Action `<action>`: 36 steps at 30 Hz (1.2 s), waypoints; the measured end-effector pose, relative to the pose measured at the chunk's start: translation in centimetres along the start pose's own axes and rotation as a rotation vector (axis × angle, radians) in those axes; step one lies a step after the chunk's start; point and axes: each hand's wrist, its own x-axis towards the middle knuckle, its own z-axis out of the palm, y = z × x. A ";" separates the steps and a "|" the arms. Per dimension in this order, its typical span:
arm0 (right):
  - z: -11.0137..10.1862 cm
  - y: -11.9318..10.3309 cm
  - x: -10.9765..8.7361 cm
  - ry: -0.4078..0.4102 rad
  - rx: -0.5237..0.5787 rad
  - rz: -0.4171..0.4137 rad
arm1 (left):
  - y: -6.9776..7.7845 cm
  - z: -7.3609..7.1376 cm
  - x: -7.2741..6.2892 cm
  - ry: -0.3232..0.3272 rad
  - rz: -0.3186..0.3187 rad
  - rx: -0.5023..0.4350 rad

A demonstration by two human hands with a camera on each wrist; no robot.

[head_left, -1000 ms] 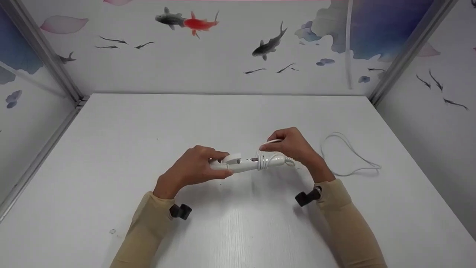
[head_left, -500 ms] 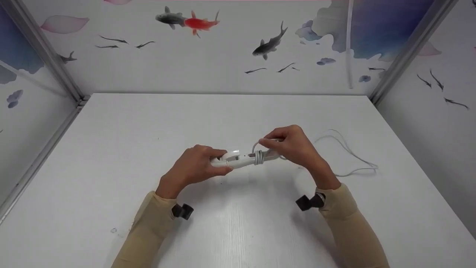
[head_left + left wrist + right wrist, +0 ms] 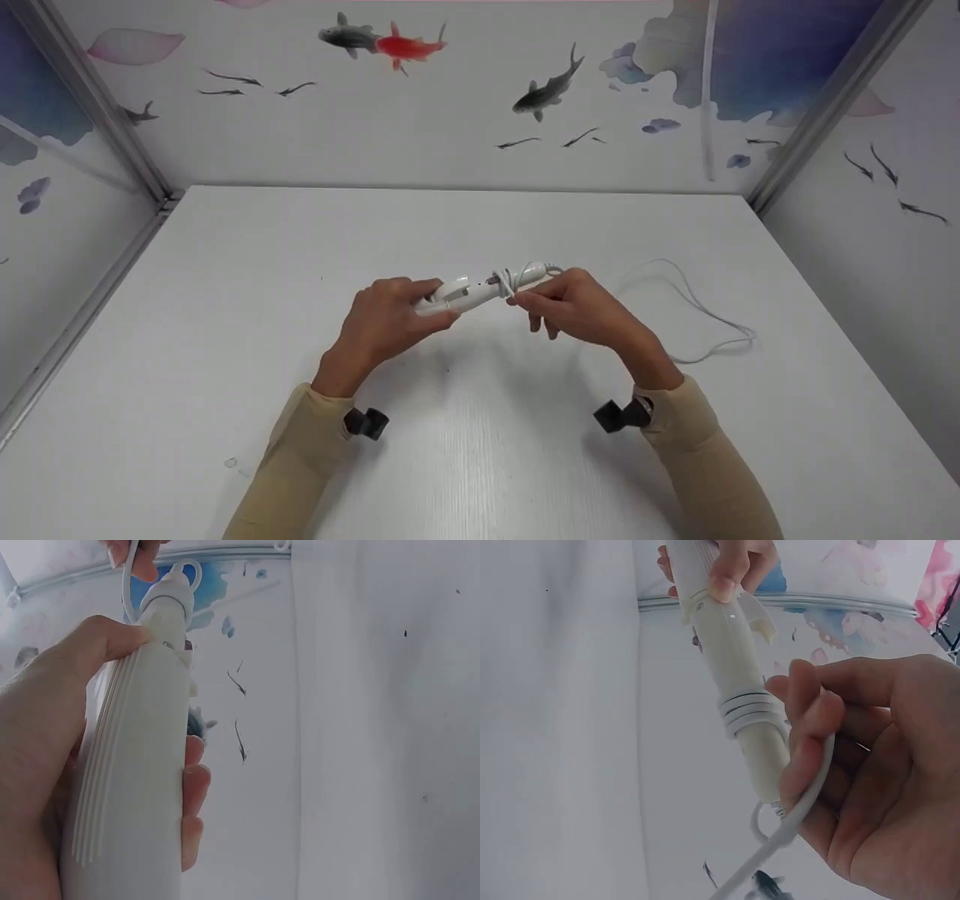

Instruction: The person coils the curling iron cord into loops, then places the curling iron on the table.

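A white curling iron point(image 3: 475, 297) with a lever on its side is held above the table, tilted up toward the right. My left hand point(image 3: 384, 321) grips its left part, thumb and fingers round the ribbed body point(image 3: 142, 757) in the left wrist view. Several turns of white cord point(image 3: 748, 711) are wound round its handle. My right hand point(image 3: 581, 311) is beside the handle, thumb and fingers pinching the running cord point(image 3: 810, 799). The cord leaves the handle's right end in a small curl. Part of it is hidden behind my right hand.
A loose loop of cord point(image 3: 694, 296) lies on the white table point(image 3: 480, 465) to the right of my right hand. Patterned wall panels point(image 3: 450, 142) with fish pictures enclose the back and sides. A small black camera sits on each wrist.
My right hand has moved from above the handle round to its near side with the cord. The iron's right end has risen and tilted away. The loose cord has shifted slightly left.
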 end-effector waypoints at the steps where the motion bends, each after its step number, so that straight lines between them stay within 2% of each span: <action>1: 0.0 0.1 0.1 -0.025 0.012 0.010 | 0.0 0.0 0.0 0.014 0.003 -0.004; 7: 0.0 0.5 0.6 -0.130 0.028 0.053 | 0.1 -0.1 0.2 0.070 0.035 -0.032; 10: 0.2 1.2 1.1 -0.180 0.006 0.040 | -0.1 -0.1 0.2 0.075 0.013 -0.073; 15: 0.6 2.8 1.9 -0.290 0.016 0.026 | -0.3 -0.3 0.1 0.030 -0.041 -0.169; 20: 0.6 4.0 2.1 -0.333 0.029 0.069 | -0.3 -0.3 0.2 -0.029 -0.023 -0.227; 24: 0.5 5.1 2.2 -0.331 -0.025 0.051 | -0.4 -0.1 0.1 -0.058 -0.005 -0.229; 28: 0.6 5.9 2.3 -0.318 -0.008 0.025 | -0.5 0.1 0.0 -0.101 0.035 -0.218; 30: 0.7 6.2 2.3 -0.283 0.001 0.029 | -0.5 0.1 -0.1 -0.118 0.058 -0.226; 34: 0.6 6.8 2.6 -0.130 -0.008 0.071 | -0.5 0.1 -0.1 -0.140 0.098 -0.255; 36: 0.5 7.2 2.7 -0.074 -0.021 0.031 | -0.4 0.2 -0.1 -0.152 0.113 -0.257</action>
